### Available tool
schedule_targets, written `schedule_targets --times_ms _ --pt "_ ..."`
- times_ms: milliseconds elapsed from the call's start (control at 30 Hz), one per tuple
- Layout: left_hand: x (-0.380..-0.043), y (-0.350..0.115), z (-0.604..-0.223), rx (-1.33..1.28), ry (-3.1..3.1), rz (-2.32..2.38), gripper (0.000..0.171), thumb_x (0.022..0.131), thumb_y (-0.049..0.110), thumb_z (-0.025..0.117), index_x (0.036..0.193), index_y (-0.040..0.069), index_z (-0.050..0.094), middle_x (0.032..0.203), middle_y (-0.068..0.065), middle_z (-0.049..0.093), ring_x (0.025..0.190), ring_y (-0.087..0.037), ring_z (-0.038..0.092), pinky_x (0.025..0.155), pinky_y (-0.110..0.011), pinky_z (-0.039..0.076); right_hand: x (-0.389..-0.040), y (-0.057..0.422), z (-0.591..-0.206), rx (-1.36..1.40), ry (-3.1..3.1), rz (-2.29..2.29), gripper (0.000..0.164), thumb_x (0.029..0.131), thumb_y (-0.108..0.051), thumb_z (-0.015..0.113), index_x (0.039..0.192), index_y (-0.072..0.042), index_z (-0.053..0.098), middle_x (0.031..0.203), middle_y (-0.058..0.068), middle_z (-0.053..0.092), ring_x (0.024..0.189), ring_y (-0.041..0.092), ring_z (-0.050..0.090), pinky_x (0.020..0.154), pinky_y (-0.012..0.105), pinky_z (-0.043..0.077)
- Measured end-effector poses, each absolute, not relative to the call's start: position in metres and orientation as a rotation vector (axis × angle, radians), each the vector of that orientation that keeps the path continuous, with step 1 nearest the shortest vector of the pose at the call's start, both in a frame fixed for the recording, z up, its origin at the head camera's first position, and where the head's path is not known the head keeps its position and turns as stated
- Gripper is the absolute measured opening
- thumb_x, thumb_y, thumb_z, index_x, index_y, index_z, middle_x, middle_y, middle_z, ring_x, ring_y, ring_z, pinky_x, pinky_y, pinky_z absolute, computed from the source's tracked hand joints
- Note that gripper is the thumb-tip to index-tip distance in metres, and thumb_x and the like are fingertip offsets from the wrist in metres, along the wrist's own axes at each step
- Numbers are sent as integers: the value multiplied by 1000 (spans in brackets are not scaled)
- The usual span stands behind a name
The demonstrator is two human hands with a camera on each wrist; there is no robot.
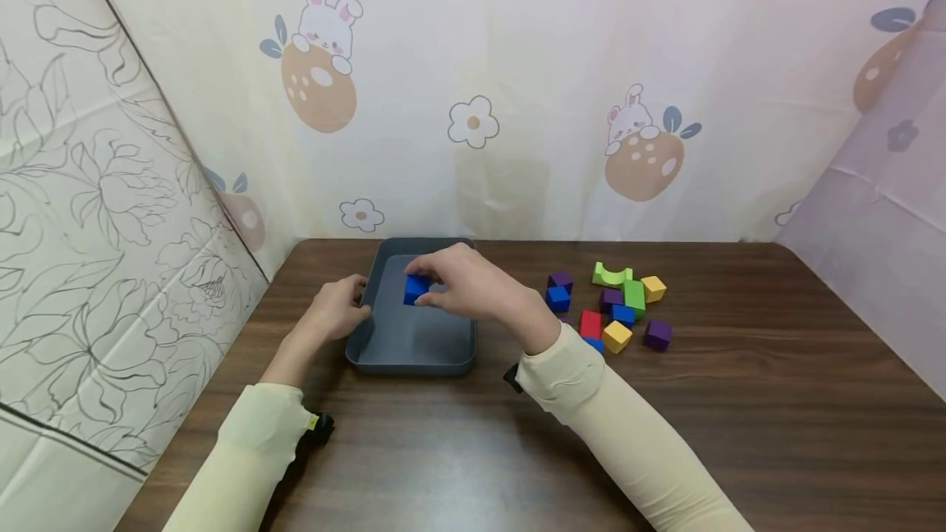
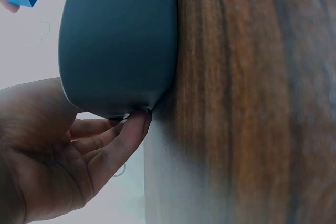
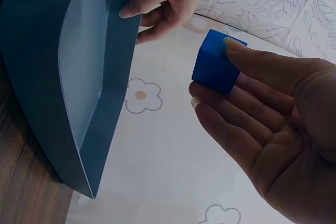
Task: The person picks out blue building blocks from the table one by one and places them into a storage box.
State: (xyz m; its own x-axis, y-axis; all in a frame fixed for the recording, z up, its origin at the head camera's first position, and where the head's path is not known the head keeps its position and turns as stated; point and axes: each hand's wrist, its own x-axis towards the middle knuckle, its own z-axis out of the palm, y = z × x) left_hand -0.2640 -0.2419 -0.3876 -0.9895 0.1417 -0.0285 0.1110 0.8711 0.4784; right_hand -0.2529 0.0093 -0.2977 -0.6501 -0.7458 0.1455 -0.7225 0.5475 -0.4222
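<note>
My right hand [image 1: 473,286] pinches a blue cube [image 3: 216,61] between thumb and fingers, held over the inside of a grey rectangular tray [image 1: 410,369]. The right wrist view shows the thumb on one face of the cube and fingers beneath it. At the tray's left side, my left hand [image 1: 336,312] grips the wall, its thumb over the rim and its fingers against the outside. Close to the table, a fingertip [image 2: 137,121] presses the outer wall of the tray in the left wrist view.
Right of the tray lies a loose group of blocks: a green arch [image 1: 612,276], a green block [image 1: 634,299], a red block [image 1: 590,324], a yellow cube [image 1: 617,337], a purple cube [image 1: 658,335] and several others. A patterned curtain [image 1: 547,48] hangs behind the wooden table [image 1: 414,450].
</note>
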Motion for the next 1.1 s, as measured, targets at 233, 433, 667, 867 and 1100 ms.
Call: schedule_targets --times_ms 233,433,667,867,1100 --pt "-264 -242 -388 236 2978 779 51 91 9 61 137 -9 49 116 -28 67 101 -36 63 85 -53 54 -252 12 -297 -1289 2720 -671 49 87 -28 75 131 -10 63 121 3 70 105 13 63 92 34 55" --pt "-264 -243 -387 239 2967 773 51 92 10 60 138 -8 49 117 -28 66 102 -36 63 84 -52 54 -251 14 -295 -1296 2725 -614 61 83 -39 77 136 -14 60 128 0 66 112 10 58 96 34 53" --pt "-263 -243 -386 218 2960 767 51 92 10 61 138 -8 48 115 -27 67 99 -35 63 83 -51 55 -251 16 -296 -1299 2734 -579 62 83 -43 76 136 -16 60 130 -3 65 113 9 57 96 33 52" --pt "-264 -243 -386 236 2967 758 51 92 10 60 138 -9 49 116 -28 66 101 -36 63 84 -52 54 -251 17 -294 -1292 2723 -585 60 83 -42 76 135 -15 61 129 -2 65 112 9 57 96 33 52" --pt "-265 -243 -387 233 2967 762 52 91 10 60 138 -8 49 115 -28 67 101 -36 63 84 -51 54 -252 20 -292 -1289 2721 -574 60 83 -44 76 134 -16 62 129 -3 65 113 9 57 96 33 52"
